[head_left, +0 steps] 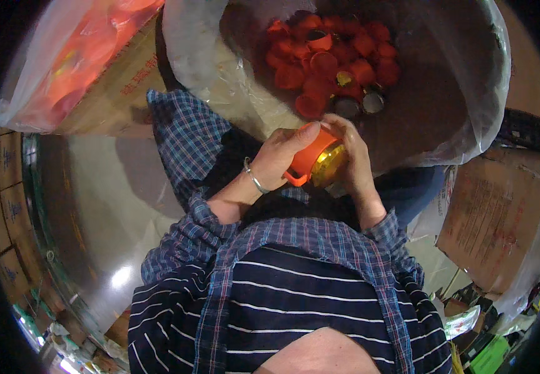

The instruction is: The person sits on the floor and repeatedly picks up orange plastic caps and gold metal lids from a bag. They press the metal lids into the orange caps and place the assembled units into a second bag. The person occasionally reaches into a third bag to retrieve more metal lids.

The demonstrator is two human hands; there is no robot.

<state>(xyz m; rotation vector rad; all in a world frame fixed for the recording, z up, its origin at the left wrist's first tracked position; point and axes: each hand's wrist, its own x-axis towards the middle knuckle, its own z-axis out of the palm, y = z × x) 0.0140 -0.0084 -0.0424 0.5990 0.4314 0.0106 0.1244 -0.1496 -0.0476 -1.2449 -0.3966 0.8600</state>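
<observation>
Both of my hands are closed around an orange mug (pixel 307 151) with a shiny gold end and a small loop handle. My left hand (pixel 276 156), with a silver bangle on the wrist, grips the orange side near the handle. On the other side my right hand (pixel 354 153) curls over the mug by its gold end, and some of its fingers are hidden. The mug is tilted in front of my body. Just beyond my hands, a heap of red-orange cup-shaped pieces (pixel 323 65) lies inside a large container lined with clear plastic (pixel 497 68).
A cardboard box (pixel 120 93) at the upper left carries a clear bag of orange-red items (pixel 89 47). Another cardboard box (pixel 494 218) stands at the right. Stacked cartons (pixel 9 212) line the far left, beside a pale floor (pixel 114 206). A bright green object (pixel 494 355) sits lower right.
</observation>
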